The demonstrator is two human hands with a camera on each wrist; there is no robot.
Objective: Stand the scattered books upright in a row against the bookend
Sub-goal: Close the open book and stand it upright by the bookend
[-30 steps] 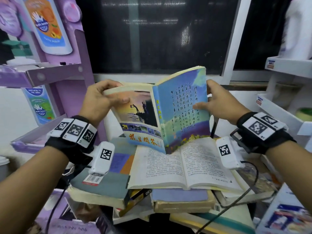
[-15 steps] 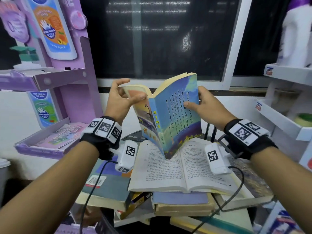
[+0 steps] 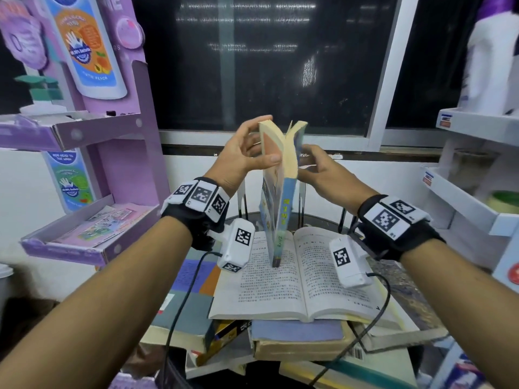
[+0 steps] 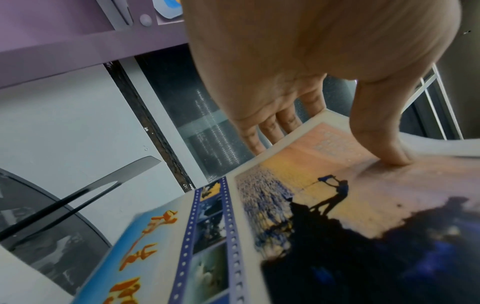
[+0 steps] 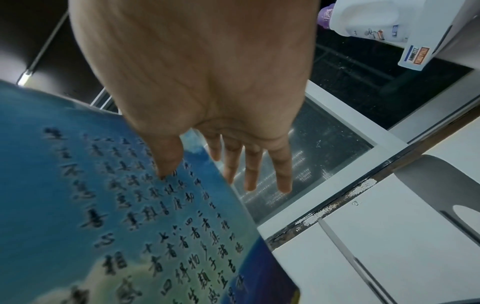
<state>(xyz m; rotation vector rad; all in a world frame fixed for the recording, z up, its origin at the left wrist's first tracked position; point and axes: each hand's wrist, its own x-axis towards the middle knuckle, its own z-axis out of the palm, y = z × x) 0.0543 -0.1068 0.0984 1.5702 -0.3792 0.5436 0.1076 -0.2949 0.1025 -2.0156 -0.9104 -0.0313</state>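
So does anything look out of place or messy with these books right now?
Yes. The books under the hands are a jumbled heap, lying flat at crossed angles, and one open book lies face up on top. The blue paperback, gripped by the left hand and right hand, isn't fully closed; its pages gape at the top.

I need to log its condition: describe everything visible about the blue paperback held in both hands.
The blue paperback is a soft-covered book with yellowed page edges, nearly closed, upright with its spine toward the camera. One cover shows a sunset silhouette and a film strip, the other dark script on blue. The left hand pinches one cover, thumb on its face; the right hand pinches the other. Its lower end is over an open book.
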